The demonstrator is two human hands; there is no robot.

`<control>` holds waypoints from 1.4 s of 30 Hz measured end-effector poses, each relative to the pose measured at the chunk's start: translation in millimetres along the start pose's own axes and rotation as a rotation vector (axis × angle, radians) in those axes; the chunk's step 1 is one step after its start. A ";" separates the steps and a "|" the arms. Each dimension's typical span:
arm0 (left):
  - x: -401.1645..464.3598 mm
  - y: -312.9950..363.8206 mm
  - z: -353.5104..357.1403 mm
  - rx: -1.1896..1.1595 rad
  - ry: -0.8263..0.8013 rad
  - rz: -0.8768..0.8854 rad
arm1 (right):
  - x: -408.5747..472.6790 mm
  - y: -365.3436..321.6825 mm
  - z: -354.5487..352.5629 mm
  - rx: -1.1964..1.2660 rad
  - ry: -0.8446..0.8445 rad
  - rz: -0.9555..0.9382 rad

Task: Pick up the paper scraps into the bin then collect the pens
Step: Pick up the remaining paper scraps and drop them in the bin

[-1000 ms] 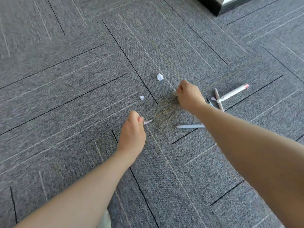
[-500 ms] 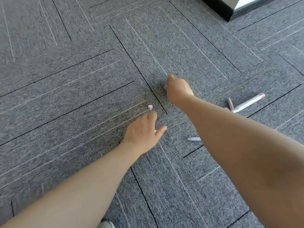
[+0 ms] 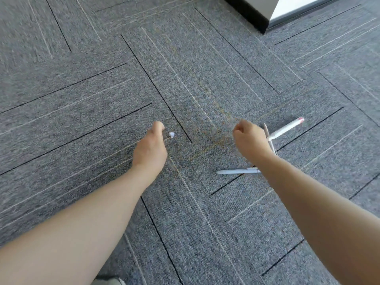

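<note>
A tiny white paper scrap (image 3: 171, 134) sits at the fingertips of my left hand (image 3: 151, 149), whose fingers are curled shut around it just above the grey carpet. My right hand (image 3: 249, 140) is a closed fist; what it holds is hidden. Right of that fist lie a white pen with a red end (image 3: 285, 128) and a thin pale pen (image 3: 269, 140), crossed over each other. A pale blue pen (image 3: 236, 171) lies flat below my right wrist, its rear end hidden by my forearm. No bin is in view.
Grey carpet tiles (image 3: 102, 89) with dark seams fill the view. A wall corner with a black baseboard (image 3: 255, 19) and a white panel (image 3: 292, 9) stands at the top right. A shoe tip (image 3: 109, 281) shows at the bottom edge.
My right hand closed over the farther scrap and drew back towards the pens; that scrap is gone from the carpet. My left hand reached forward open, then closed at the small scrap.
</note>
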State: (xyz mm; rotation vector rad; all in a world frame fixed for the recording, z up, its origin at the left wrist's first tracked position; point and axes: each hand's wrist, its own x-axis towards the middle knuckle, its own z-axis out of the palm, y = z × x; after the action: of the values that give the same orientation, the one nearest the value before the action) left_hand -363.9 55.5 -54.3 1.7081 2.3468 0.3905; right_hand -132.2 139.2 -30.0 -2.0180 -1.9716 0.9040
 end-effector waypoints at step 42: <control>-51.9 85.4 19.4 -0.119 -0.243 0.246 | 5.1 62.8 -48.1 -0.581 -0.066 -0.010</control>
State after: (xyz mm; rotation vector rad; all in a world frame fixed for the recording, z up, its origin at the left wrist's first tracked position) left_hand -265.3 32.8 -43.2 1.8748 1.9145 0.3330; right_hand -54.0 151.0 -25.9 -2.2698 -2.4954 0.4214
